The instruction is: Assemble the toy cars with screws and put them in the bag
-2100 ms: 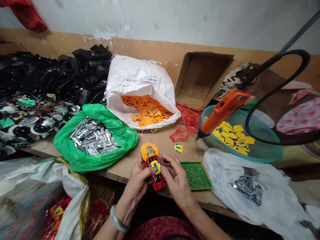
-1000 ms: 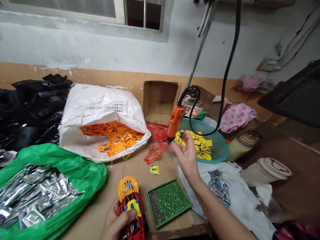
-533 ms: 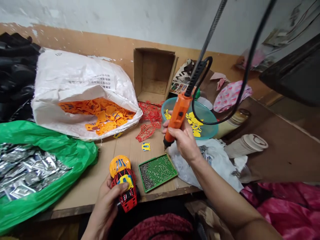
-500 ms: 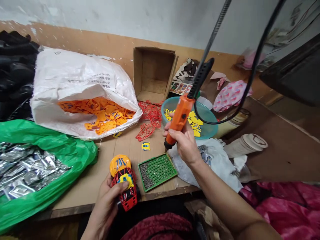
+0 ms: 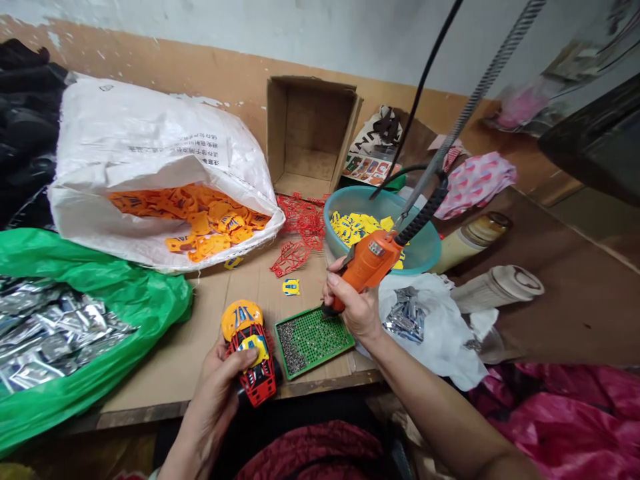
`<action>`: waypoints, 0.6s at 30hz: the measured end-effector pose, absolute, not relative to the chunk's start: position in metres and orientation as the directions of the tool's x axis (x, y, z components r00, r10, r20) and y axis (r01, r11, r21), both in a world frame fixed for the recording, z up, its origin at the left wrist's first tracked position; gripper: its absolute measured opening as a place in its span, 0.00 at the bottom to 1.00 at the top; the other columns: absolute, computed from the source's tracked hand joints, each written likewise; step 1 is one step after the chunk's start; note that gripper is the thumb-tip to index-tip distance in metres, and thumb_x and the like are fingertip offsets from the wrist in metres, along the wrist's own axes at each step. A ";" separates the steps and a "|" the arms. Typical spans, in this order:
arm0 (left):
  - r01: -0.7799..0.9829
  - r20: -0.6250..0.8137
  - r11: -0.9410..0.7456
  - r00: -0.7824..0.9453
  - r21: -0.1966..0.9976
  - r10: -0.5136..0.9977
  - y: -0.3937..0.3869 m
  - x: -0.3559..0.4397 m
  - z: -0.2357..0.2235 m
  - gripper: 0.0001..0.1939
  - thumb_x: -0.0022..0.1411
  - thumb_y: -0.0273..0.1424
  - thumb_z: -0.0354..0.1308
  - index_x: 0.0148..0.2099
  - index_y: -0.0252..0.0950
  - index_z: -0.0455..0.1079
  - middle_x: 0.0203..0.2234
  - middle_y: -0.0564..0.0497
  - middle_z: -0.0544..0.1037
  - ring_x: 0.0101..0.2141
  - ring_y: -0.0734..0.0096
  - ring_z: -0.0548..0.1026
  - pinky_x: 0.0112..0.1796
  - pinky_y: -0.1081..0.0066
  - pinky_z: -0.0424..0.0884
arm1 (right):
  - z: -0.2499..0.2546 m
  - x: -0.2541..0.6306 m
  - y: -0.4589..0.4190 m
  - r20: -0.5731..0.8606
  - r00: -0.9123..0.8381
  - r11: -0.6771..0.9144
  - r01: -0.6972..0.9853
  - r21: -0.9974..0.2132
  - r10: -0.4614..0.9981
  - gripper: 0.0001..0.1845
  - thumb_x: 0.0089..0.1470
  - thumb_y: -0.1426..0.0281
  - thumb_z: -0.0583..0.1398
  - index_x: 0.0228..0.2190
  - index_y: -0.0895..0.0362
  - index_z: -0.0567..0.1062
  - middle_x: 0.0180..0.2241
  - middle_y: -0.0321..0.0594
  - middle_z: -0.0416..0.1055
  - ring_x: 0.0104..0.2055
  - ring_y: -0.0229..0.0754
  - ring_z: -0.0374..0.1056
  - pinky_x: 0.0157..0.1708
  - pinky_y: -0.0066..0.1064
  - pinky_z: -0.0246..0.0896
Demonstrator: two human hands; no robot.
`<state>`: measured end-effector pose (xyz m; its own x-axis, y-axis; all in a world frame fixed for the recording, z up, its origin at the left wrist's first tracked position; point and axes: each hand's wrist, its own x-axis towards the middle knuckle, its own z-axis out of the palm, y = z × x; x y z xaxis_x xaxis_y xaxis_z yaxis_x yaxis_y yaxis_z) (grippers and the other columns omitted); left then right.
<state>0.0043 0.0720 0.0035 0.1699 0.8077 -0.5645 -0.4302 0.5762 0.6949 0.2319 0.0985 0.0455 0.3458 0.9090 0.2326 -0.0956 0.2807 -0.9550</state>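
My left hand grips a red and yellow plastic toy car with an orange nose, its thumb across a yellow piece on top. My right hand holds an orange electric screwdriver, which hangs from a black cord and a metal rod. The screwdriver's dark tip points down at the corner of a green tray of small screws. That tip is close to the tray's edge, but I cannot tell if they touch. The car sits just left of the tray, a short gap between them.
A white sack of orange parts, a green bag of silver packets and an open cardboard box stand on the cardboard-covered bench. Red lattice frames lie nearby. A teal basin holds yellow pieces; a white plastic bag lies right.
My right hand has swung the screwdriver lower and flatter, bringing its tip down to the tray's corner. The left hand still holds the car. The view has shifted slightly.
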 end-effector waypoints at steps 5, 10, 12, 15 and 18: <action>-0.405 -0.559 0.574 0.169 0.712 0.812 0.073 0.005 0.001 0.30 0.36 0.32 0.78 0.43 0.32 0.73 0.26 0.50 0.81 0.23 0.64 0.78 0.25 0.68 0.77 | 0.043 0.232 0.100 0.240 0.337 0.287 -0.098 -0.953 0.910 0.12 0.54 0.63 0.66 0.38 0.54 0.71 0.18 0.26 0.66 0.18 0.36 0.65 0.23 0.29 0.63; -0.410 -0.552 0.572 0.180 0.711 0.815 0.074 0.005 -0.002 0.30 0.36 0.31 0.78 0.43 0.32 0.73 0.26 0.49 0.81 0.23 0.65 0.78 0.27 0.68 0.77 | 0.038 0.233 0.100 0.224 0.323 0.266 -0.091 -0.960 0.919 0.14 0.54 0.61 0.66 0.38 0.54 0.71 0.19 0.26 0.66 0.18 0.36 0.65 0.23 0.29 0.63; -0.415 -0.543 0.563 0.178 0.715 0.821 0.074 0.006 -0.002 0.29 0.36 0.31 0.78 0.42 0.31 0.73 0.26 0.49 0.80 0.23 0.66 0.77 0.27 0.68 0.77 | 0.039 0.234 0.099 0.220 0.315 0.265 -0.110 -0.958 0.923 0.14 0.54 0.62 0.67 0.38 0.54 0.71 0.19 0.26 0.66 0.18 0.35 0.65 0.22 0.29 0.63; -0.446 -0.514 0.525 0.158 0.725 0.843 0.073 0.009 -0.002 0.28 0.37 0.30 0.77 0.43 0.32 0.73 0.27 0.50 0.81 0.23 0.68 0.77 0.27 0.69 0.77 | 0.049 0.232 0.100 0.220 0.315 0.280 -0.160 -0.947 0.923 0.13 0.53 0.63 0.67 0.38 0.54 0.71 0.19 0.26 0.67 0.18 0.35 0.65 0.21 0.28 0.62; -0.480 -0.494 0.501 0.154 0.720 0.856 0.072 0.012 -0.002 0.29 0.37 0.29 0.77 0.43 0.32 0.72 0.26 0.50 0.80 0.23 0.69 0.76 0.27 0.70 0.76 | 0.074 0.223 0.104 0.248 0.323 0.342 -0.275 -0.899 0.913 0.13 0.50 0.63 0.67 0.36 0.54 0.72 0.18 0.26 0.65 0.16 0.35 0.62 0.21 0.30 0.62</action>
<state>0.0120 0.0720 -0.0021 0.1538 0.8559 -0.4937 -0.4803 0.5014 0.7197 0.2227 0.1043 0.0738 0.3234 0.9131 0.2484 -0.2752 0.3419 -0.8985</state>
